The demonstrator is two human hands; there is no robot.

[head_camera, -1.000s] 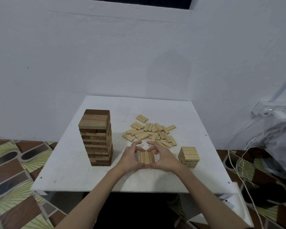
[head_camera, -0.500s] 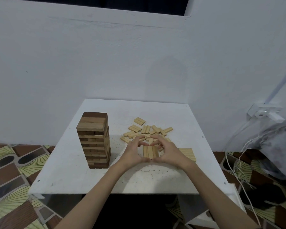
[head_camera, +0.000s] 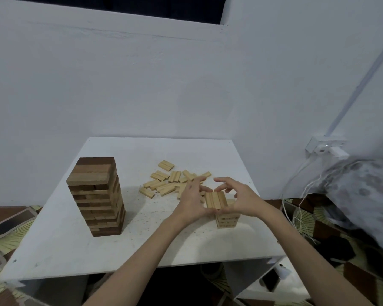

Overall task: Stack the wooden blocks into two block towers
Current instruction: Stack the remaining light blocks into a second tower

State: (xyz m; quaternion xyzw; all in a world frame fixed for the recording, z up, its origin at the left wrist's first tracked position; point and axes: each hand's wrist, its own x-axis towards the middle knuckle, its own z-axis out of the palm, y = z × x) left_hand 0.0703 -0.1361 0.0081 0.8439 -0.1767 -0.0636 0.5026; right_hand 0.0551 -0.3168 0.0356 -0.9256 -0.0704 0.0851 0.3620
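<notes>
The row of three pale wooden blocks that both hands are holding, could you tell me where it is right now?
In the head view, the row of three pale wooden blocks sits right of centre, held between the left hand and right hand, directly above the short pale block tower.

We find a plain domestic room: a small white desk set into a corner of bare white walls, patterned floor tiles, and a wall socket trailing white cables.
</notes>
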